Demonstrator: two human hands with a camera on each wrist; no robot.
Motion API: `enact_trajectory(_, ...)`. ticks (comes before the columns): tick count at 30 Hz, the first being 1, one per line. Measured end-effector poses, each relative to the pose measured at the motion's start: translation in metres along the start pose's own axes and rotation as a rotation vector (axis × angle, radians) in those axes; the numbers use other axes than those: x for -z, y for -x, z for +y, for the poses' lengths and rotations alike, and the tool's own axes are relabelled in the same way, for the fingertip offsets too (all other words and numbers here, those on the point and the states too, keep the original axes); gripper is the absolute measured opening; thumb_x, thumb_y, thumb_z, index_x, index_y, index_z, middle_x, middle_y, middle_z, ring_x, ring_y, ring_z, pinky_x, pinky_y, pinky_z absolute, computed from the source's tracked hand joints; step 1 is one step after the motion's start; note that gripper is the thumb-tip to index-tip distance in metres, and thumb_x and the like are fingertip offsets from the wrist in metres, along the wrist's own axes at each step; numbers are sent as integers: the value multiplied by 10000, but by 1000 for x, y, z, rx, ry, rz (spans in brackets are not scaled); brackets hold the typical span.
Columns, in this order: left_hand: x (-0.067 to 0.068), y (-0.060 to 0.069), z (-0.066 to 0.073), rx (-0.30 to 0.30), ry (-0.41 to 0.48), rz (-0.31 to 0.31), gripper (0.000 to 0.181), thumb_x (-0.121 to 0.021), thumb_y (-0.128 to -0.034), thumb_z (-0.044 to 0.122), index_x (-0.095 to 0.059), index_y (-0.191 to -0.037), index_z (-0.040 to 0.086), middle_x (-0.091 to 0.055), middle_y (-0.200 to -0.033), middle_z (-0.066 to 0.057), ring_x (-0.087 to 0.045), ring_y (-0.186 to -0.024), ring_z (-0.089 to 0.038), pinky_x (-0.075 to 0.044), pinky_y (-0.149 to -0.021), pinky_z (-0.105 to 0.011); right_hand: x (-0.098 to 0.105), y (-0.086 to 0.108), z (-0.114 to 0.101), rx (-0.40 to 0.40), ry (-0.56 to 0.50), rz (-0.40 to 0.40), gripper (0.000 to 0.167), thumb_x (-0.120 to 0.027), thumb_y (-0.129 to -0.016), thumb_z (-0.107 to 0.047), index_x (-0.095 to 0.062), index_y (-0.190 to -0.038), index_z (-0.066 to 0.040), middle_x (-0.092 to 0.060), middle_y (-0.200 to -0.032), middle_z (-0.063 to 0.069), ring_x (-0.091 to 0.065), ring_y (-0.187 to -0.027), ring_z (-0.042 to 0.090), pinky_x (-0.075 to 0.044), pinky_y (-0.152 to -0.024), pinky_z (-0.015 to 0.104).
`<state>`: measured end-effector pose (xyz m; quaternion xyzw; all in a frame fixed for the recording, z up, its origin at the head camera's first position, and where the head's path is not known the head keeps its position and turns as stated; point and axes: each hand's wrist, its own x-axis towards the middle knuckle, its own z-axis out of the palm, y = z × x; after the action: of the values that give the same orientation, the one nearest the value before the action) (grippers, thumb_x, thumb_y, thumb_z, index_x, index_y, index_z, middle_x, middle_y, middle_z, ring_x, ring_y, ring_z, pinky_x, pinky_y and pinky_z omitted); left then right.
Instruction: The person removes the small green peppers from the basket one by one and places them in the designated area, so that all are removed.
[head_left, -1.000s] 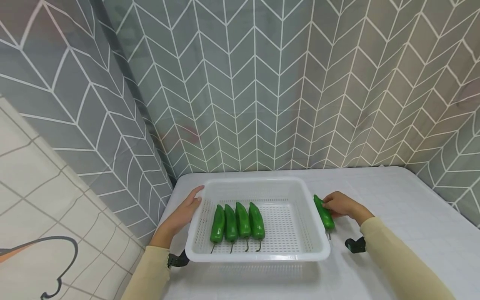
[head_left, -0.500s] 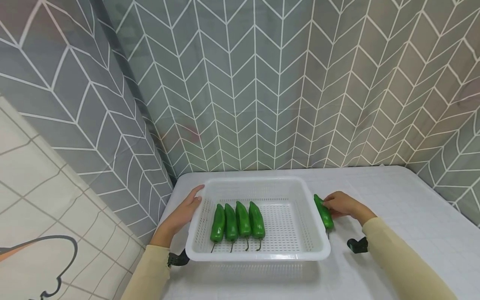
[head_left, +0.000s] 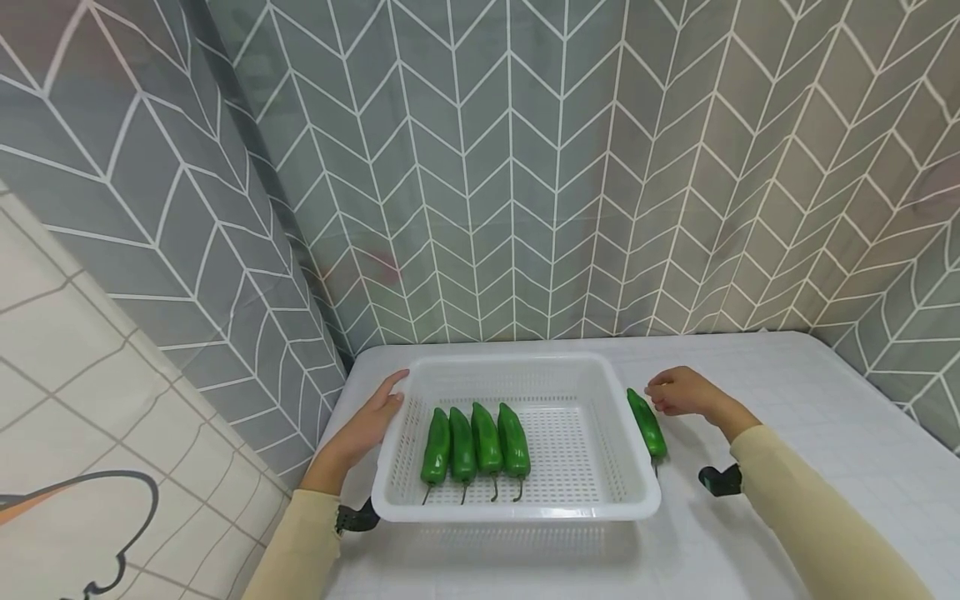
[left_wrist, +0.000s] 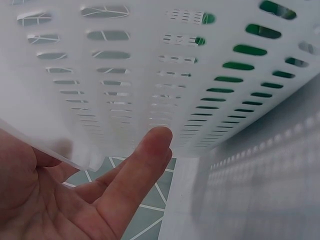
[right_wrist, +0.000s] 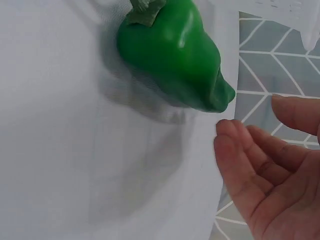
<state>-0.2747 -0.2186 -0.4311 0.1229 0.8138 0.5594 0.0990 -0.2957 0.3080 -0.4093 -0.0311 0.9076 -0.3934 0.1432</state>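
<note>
In the head view, several green peppers (head_left: 486, 442) lie side by side in a white perforated plastic basket (head_left: 573, 510). My left hand (head_left: 365, 429) holds the basket's left rim; the left wrist view shows fingers (left_wrist: 145, 160) against the slotted outer wall, below the rim. To the right of the basket, one more green pepper (head_left: 647, 423) lies on the tabletop, stem toward me. My right hand (head_left: 686, 392) hovers beside its far tip, apart from it. In the right wrist view, the thumb and fingers are spread, with nothing between them, near that pepper (right_wrist: 175, 55).
A white cloth (head_left: 780, 392) covers the table. Behind it hangs a grey chevron-patterned curtain (head_left: 525, 208), which also lines both sides. White tiled material (head_left: 97, 375) slopes along the left. Black wrist cameras (head_left: 722, 481) sit by both sleeves.
My right hand has let go of the pepper beside the basket and moved slightly up and away from it. The pepper stays on the table. The left hand and basket have not moved.
</note>
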Motion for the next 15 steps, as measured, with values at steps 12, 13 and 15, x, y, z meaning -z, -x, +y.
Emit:
enact_trajectory(12,-1,-1,0,7,2,0,517,-264,-1138,287,-135,-1629,192,-487,-1441,-234,-606,-1202,-364,-524,-943,-504,7,5,-25,70,-7,22,436,-559,-1048,-149,-497,-1305,197,-625,-1195,340,-661,-1012,361,-559,-893,457)
enact_trajectory(13,0,0,1,9,0,2,517,-265,-1137,288,-137,-1629,196,-490,-1439,-232,-608,-1199,-361,-525,-941,-503,8,5,-28,78,-10,20,439,-557,-1049,-154,-496,-1309,195,-620,-1206,343,-659,-1013,362,-555,-900,463)
enact_trajectory(15,0,0,2,9,-4,1,519,-262,-1137,291,-132,-1630,190,-487,-1439,-240,-610,-1194,-360,-529,-933,-501,9,7,-33,95,-13,18,450,-554,-1052,-164,-491,-1319,192,-615,-1216,343,-658,-1016,366,-549,-911,470)
